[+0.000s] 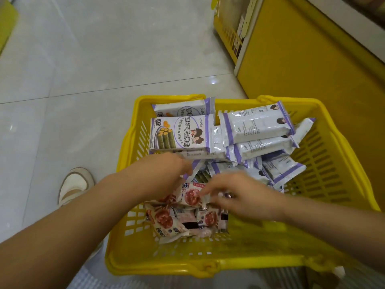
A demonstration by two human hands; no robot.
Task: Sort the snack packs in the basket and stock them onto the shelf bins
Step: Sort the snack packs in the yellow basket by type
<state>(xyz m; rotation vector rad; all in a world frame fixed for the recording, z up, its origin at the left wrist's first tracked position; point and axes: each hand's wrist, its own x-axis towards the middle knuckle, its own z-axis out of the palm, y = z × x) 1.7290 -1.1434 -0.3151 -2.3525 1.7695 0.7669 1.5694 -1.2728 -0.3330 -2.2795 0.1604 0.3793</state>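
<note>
Hands dig near the basket's near edge: right hand pinches a red-print pack, left hand's grip unclear; probably best to gather matching packs together.

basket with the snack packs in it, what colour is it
Yellow: the basket is plain yellow plastic with slotted walls, seen best in the head view.
</note>
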